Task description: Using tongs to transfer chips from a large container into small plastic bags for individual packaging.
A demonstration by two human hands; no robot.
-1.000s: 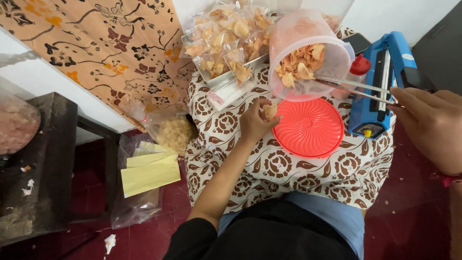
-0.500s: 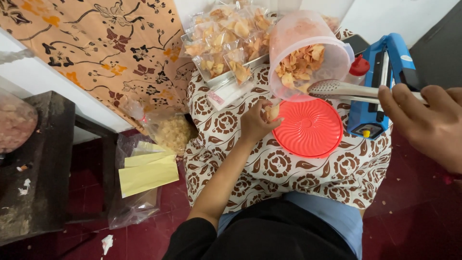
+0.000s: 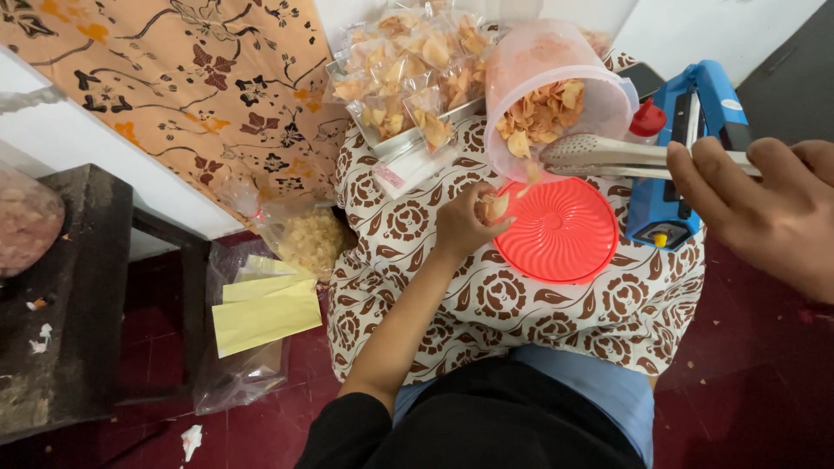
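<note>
My left hand [image 3: 460,224] holds a small clear bag with chips [image 3: 495,207] at the left edge of a red round lid [image 3: 560,234]. My right hand [image 3: 769,213] grips metal tongs [image 3: 608,155], whose tips sit just under the mouth of a tilted clear plastic bucket [image 3: 556,78] full of pale orange chips [image 3: 543,113]. A chip [image 3: 532,172] falls between the tongs and the small bag.
A blue heat sealer [image 3: 686,148] stands right of the lid, a red-capped bottle [image 3: 647,122] behind it. Filled chip packets [image 3: 404,74] pile at the back. The low table has a brown floral cloth [image 3: 486,304]. A bag of crackers [image 3: 308,239] and yellow paper [image 3: 265,317] lie on the floor at left.
The tongs have come out of the bucket and swung left toward the small bag, turning flat side up. My right hand moved left with them. Chips drop near the bag.
</note>
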